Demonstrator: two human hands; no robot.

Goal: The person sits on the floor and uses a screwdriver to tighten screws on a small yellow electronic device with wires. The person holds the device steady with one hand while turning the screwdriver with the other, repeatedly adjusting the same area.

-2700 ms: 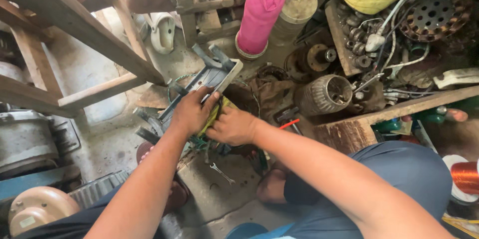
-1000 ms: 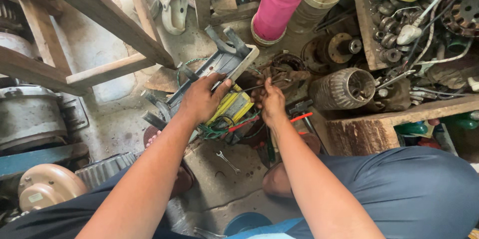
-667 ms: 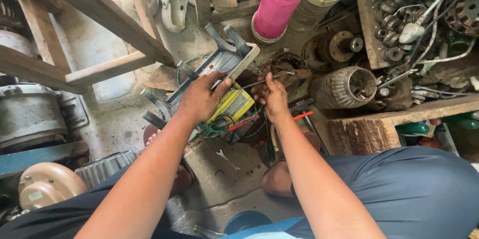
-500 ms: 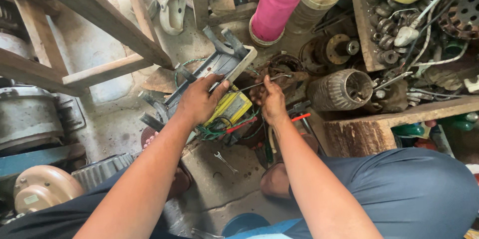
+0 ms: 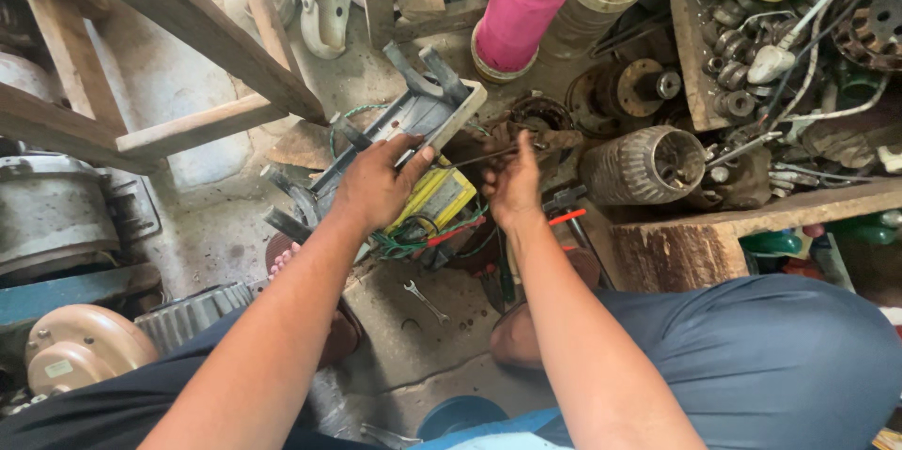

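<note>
Hardly anything has shifted: left hand (image 5: pixel 376 182) still grips the grey metal frame (image 5: pixel 409 121) at eleven o'clock of the yellow meter (image 5: pixel 437 196); right hand (image 5: pixel 515 185) pinches a thin rod (image 5: pixel 498 154).

A wrench (image 5: pixel 426 301) lies on the floor (image 5: pixel 413 356) below both hands, between the knees.

view: head, single | from: above, worn by person | facing: steeply down past forearms to cluttered floor (image 5: pixel 413 318) | range: near
</note>
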